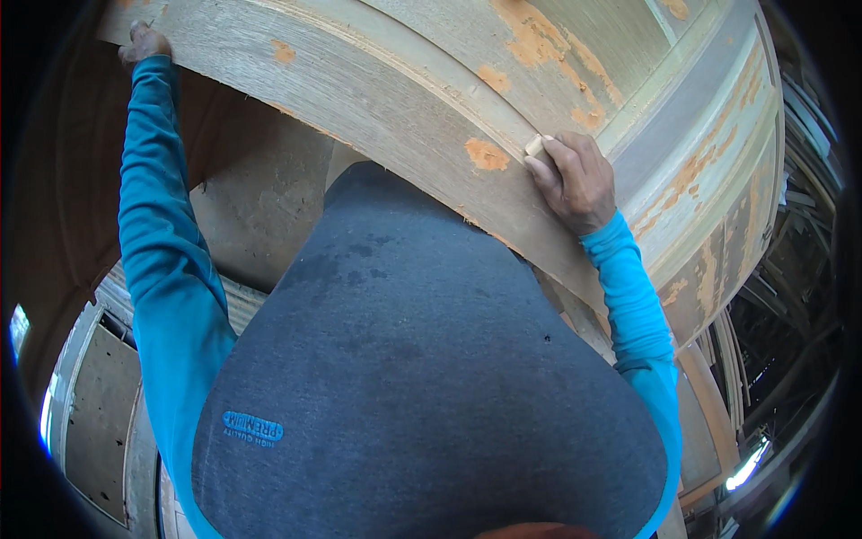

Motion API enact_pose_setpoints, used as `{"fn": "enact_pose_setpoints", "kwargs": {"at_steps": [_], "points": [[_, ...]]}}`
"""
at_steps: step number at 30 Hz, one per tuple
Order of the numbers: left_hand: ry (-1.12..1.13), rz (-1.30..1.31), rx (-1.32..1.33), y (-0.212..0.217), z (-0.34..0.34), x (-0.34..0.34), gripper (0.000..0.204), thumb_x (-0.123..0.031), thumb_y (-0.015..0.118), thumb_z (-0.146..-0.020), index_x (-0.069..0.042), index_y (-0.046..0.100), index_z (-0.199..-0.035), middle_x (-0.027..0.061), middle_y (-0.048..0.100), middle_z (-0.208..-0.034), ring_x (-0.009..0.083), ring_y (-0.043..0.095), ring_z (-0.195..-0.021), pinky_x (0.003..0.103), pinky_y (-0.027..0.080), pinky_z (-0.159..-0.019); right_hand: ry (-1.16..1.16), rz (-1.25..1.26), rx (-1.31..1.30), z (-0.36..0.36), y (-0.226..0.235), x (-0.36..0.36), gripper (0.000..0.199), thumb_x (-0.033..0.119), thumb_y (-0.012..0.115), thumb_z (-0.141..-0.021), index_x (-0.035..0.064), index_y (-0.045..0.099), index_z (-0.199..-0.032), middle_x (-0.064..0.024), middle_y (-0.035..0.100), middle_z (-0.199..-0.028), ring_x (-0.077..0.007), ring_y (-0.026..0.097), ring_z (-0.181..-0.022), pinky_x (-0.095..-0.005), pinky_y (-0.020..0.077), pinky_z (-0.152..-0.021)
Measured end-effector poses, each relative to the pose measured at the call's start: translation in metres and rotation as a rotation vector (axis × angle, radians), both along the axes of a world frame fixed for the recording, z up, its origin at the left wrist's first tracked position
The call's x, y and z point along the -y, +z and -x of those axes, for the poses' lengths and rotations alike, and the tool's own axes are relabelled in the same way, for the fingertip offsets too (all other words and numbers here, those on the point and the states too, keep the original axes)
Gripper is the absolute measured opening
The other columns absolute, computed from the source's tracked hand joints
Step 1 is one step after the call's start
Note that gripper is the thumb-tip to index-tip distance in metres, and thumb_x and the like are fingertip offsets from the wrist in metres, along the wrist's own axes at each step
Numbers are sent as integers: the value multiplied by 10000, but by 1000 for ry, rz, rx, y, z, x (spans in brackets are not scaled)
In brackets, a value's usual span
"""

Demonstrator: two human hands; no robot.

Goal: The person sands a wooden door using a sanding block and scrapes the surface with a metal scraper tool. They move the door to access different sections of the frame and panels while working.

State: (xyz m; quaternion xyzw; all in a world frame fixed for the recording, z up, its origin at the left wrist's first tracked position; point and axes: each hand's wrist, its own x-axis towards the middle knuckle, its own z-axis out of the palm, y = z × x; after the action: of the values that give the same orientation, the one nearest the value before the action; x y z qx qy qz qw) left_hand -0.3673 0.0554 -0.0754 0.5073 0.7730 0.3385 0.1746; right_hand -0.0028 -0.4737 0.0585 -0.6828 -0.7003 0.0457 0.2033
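Observation:
A large wooden panel door (359, 76) with raised mouldings lies across the upper part of the head view, with orange filler patches (486, 154) on its face. At its far left corner my left hand (146, 43) is closed around the edge. Between the thumb and fingers of my right hand (579, 182) is a small pale block (535, 145), pinched against the door beside a moulding groove. Part of the block is hidden by my fingers, and I cannot tell its material.
The door's near edge runs close in front of my body. Stacked wooden strips (808, 126) and boards stand at the right. A framed panel (99, 413) lies at the lower left, and a brown board (260, 193) shows beneath the door.

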Motion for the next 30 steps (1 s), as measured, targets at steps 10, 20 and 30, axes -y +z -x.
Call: {"fn": "enact_pose_setpoints", "kwargs": {"at_steps": [10, 20, 30], "points": [[-7, 27, -54, 2, 3, 12, 844, -566, 566, -970, 174, 497, -1370, 370, 548, -1417, 469, 569, -1301, 475, 458, -1104, -30, 4, -32, 3, -5, -9, 278, 168, 823, -852, 31, 646, -1017, -128, 655, -934, -266, 674, -785, -366, 558, -614], [-89, 4, -109, -28, 27, -19, 739, -505, 547, -1003, 179, 555, -1280, 396, 598, -1317, 491, 599, -1240, 495, 462, -1068, -53, -51, -110, 47, -15, -114, 196, 208, 767, -907, 65, 663, -990, -89, 629, -949, -264, 642, -851, -388, 543, -697], [-76, -123, 335, 36, -41, 58, 818, -483, 545, -1037, 153, 353, -1514, 369, 424, -1542, 472, 437, -1437, 435, 337, -1217, -112, -57, -144, 68, -14, -135, 263, 122, 831, -834, 27, 683, -1030, -130, 649, -971, -316, 647, -843, -418, 532, -683]]}}
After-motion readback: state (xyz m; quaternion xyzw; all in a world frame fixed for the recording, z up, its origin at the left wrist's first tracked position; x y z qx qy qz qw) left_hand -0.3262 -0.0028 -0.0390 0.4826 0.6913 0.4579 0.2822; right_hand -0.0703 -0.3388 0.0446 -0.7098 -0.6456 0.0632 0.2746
